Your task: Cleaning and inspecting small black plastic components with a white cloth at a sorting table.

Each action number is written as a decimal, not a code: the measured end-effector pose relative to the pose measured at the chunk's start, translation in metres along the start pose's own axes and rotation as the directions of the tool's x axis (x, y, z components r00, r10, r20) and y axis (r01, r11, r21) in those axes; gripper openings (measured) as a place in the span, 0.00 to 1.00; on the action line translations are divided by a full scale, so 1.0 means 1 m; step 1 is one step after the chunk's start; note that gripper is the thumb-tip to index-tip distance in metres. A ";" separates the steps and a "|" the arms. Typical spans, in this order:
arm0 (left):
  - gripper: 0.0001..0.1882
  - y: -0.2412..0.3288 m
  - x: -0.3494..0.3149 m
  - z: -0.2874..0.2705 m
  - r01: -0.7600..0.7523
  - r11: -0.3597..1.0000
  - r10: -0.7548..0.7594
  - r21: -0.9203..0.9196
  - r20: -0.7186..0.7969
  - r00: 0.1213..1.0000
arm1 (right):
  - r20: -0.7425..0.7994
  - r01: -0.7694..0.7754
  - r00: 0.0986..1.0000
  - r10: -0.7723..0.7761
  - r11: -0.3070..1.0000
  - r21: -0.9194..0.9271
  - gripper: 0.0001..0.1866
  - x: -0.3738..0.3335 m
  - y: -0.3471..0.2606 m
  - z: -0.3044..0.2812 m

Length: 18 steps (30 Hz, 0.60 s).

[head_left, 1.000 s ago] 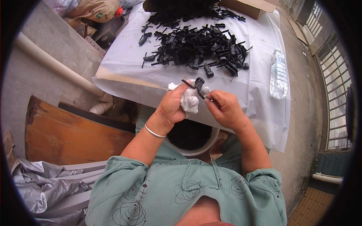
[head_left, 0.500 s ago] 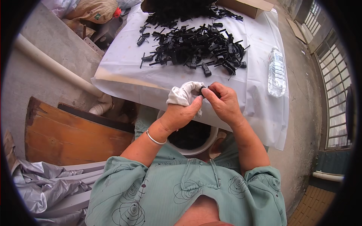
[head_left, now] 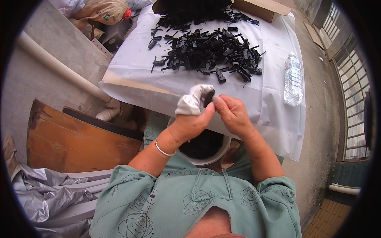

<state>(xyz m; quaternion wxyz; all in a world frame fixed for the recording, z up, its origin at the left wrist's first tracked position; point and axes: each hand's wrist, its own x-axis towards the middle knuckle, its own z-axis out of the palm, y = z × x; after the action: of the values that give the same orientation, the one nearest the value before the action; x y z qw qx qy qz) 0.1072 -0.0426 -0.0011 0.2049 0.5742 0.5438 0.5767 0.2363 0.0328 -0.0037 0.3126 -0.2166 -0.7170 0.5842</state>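
Note:
White cloth, seemingly part of a glove (head_left: pixel 188 105), covers the fingers of my left hand (head_left: pixel 192 123), while its thumb is bare. That hand is closed around a small black plastic part (head_left: pixel 209 97), which is partly hidden by cloth and fingers. My right hand (head_left: pixel 235 114) pinches at the near end of this part, its thumb and fingertips touching the left thumb. Beyond my hands, a heap of black plastic parts (head_left: pixel 212 51) with thin stems lies on a table covered in white sheeting (head_left: pixel 131 65). Below the hands stands a white bucket (head_left: pixel 225 147) with dark contents.
A clear water bottle (head_left: pixel 293 81) stands near the table's right edge. Behind the heap is an open cardboard box (head_left: pixel 264 8). To the left are a brown wooden board (head_left: pixel 79 139), a pale pipe (head_left: pixel 63 69) and silver sheeting (head_left: pixel 43 198). A barred window (head_left: pixel 353 103) is at far right.
My right hand has moved slightly down, and its fingers have closed in tighter. The black part shows more inside the left hand's curl. The whole view has shifted a little.

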 end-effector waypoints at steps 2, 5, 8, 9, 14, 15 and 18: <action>0.17 0.001 0.007 -0.004 0.127 0.974 -0.128 -0.186 0.004 0.992 | -0.073 0.112 0.989 -0.126 0.979 -0.171 0.09 0.003 -0.004 -0.007; 0.17 0.009 0.011 -0.013 0.378 0.805 -0.357 -0.457 0.135 0.924 | 0.111 0.069 0.993 -0.028 0.920 -0.386 0.06 0.000 -0.007 -0.021; 0.16 0.007 0.008 -0.011 0.406 0.794 -0.385 -0.452 0.142 0.912 | 0.007 0.292 0.952 -0.307 0.898 -0.330 0.05 0.002 0.003 -0.023; 0.16 0.006 0.006 -0.010 0.434 0.805 -0.390 -0.404 0.191 0.901 | 0.006 0.289 0.953 -0.304 0.899 -0.329 0.05 0.002 0.003 -0.023; 0.17 0.020 0.008 -0.009 0.428 0.862 -0.317 -0.271 0.371 0.873 | -0.009 0.069 0.997 -0.071 0.992 -0.107 0.06 0.002 -0.002 -0.017; 0.17 0.020 0.008 -0.009 0.430 0.861 -0.317 -0.271 0.373 0.872 | -0.011 0.068 0.998 -0.069 0.992 -0.107 0.06 0.002 -0.002 -0.017; 0.14 0.013 0.006 -0.007 0.405 0.870 -0.319 -0.280 0.307 0.897 | 0.007 0.093 0.996 -0.093 0.985 -0.146 0.07 0.002 -0.004 -0.016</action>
<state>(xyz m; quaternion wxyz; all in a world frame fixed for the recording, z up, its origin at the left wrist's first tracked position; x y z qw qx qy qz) 0.1040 -0.0443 0.0149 0.4721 0.4859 0.5053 0.5345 0.2464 0.0446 0.0022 0.3226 -0.2052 -0.7672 0.5149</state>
